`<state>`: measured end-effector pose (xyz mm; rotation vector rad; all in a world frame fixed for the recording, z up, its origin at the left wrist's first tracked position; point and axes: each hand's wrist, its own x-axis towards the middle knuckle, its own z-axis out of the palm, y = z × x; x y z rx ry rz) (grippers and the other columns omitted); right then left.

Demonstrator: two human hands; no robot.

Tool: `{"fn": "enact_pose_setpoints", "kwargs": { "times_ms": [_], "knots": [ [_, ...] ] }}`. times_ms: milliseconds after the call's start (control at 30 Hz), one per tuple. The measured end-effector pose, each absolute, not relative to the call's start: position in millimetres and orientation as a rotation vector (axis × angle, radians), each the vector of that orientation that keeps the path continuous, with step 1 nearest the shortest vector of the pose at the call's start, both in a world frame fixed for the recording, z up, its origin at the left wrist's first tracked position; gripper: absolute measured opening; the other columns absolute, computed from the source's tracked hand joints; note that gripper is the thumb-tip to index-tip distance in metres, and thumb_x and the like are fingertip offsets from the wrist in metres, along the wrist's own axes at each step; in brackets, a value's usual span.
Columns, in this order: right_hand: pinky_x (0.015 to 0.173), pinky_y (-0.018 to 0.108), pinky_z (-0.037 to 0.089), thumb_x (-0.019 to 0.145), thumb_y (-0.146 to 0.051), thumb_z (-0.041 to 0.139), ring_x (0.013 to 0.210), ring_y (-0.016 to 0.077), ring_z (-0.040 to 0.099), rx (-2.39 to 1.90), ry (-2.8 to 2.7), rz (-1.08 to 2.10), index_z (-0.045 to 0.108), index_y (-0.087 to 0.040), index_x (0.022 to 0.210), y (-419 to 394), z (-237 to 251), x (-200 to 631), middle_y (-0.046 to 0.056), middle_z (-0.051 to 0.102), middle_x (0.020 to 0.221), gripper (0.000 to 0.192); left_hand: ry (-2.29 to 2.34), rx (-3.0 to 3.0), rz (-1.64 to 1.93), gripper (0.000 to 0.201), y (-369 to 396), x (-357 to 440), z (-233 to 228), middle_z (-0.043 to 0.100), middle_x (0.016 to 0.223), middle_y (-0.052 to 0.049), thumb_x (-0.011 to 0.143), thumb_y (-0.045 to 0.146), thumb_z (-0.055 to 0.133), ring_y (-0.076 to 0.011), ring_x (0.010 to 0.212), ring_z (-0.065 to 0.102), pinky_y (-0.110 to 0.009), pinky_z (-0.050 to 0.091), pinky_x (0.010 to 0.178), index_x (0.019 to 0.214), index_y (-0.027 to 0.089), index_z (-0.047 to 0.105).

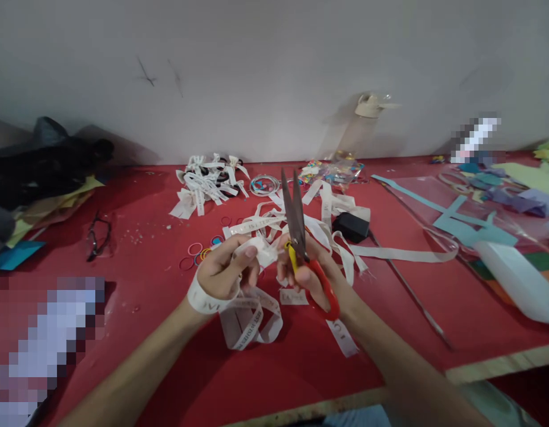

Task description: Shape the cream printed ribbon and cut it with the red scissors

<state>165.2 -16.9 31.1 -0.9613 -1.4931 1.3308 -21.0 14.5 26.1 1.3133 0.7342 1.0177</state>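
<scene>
Here: one scissors (296,222), one ribbon (256,252), two hands.

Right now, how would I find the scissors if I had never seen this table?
Look at the red table, then near its front middle, where two hands meet over loose white ribbon. The right hand holds the scissors upright beside the left hand. They are the only thing there with red and yellow handles and dark metal blades pointing up, slightly parted.

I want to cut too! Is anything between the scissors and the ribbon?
Nothing visible: the red-handled scissors in the right hand sit beside the white printed ribbon pinched by the left hand.
</scene>
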Motion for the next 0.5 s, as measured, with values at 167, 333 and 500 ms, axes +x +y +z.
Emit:
{"fn": "enact_pose_setpoints", "kwargs": {
  "times_ms": [167,333,500],
  "knots": [
    [0.056,0.027,0.038,0.062,-0.075,0.063,0.065,0.0148,0.048,-1.092,-1.872,1.035,0.046,-0.025,0.105,-21,37,170,0.000,0.055,0.080,0.069,0.748,1.305,1.351,0.026,8,-17,39,0.051,0.042,0.005,0.086,0.038,0.061,-0.0045,0.032,0.040,-0.014,0.031,0.034,0.076,0.015,0.054],
    [0.062,0.030,0.041,0.075,-0.072,0.054,0.069,0.0177,0.051,-1.201,-2.053,0.771,0.044,-0.023,0.108,-20,39,167,0.005,0.058,0.088,0.060,0.700,1.245,1.516,0.026,7,-17,40,0.055,0.044,0.004,0.085,0.034,0.063,-0.0050,0.033,0.042,-0.014,0.031,0.033,0.071,0.017,0.050],
    [0.068,0.036,0.046,0.075,-0.065,0.060,0.076,0.0235,0.060,-1.463,-2.117,0.702,0.040,-0.023,0.118,-20,39,167,0.010,0.062,0.096,0.063,0.648,1.185,1.581,0.026,4,-17,42,0.058,0.046,0.005,0.087,0.033,0.061,-0.0025,0.030,0.038,-0.012,0.027,0.031,0.072,0.018,0.046]
  ]
}}
